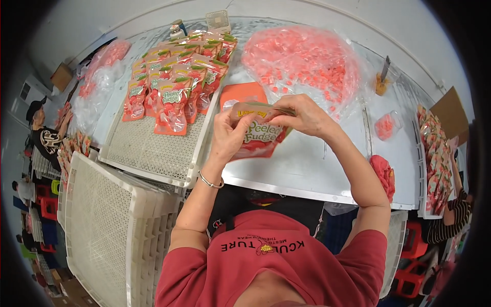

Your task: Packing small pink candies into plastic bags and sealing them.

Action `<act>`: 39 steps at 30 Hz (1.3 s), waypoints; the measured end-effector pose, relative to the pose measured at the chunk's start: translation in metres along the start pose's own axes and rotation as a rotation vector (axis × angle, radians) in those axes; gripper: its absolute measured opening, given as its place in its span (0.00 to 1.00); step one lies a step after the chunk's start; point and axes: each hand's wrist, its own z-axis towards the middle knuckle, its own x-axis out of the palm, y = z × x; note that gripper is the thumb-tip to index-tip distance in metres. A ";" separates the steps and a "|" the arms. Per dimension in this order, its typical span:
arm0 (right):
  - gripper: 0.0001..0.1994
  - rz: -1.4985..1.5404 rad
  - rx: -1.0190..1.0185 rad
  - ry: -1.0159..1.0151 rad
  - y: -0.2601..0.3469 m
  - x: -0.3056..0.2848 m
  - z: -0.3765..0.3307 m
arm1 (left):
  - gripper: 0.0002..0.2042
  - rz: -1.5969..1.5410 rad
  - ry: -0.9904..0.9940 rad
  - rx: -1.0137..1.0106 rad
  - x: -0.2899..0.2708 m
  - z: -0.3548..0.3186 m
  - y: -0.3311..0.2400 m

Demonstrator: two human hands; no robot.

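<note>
"How was the grip?"

"Watching from my remote seat, I had both hands closed on one printed pouch [260, 145]. The left hand [228, 134] pinched its upper left side, thumb across the front; the right hand [303, 117] pinched the top edge opposite. The pouch hung between them, over the table [302, 171]."

"What worried you closest in?"

"The film. It looked slick, so I judged that an uneven pull could have creased the top edge or slipped a corner free. I couldn't make out whether the mouth was sealed (the fingers covered much of it); had it been loose, a tilt might have spilled any contents."

"And just past the grip?"

"A flat orange-red piece [246, 93] lay right beyond it, where a low pass could have dragged it. To its left, overlapping pouches [174, 97] lay in a pale tray [153, 153]; a nudge could have sent one sliding."

"Farther out?"

"Ahead and right of the grip, loose pink pieces [327, 74] spread over clear plastic [362, 77]; a sweeping right forearm [357, 163] might have scattered them."
</note>
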 end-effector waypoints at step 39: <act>0.10 -0.567 0.010 0.154 -0.020 0.017 -0.050 | 0.04 0.742 0.240 0.402 0.036 -0.010 0.038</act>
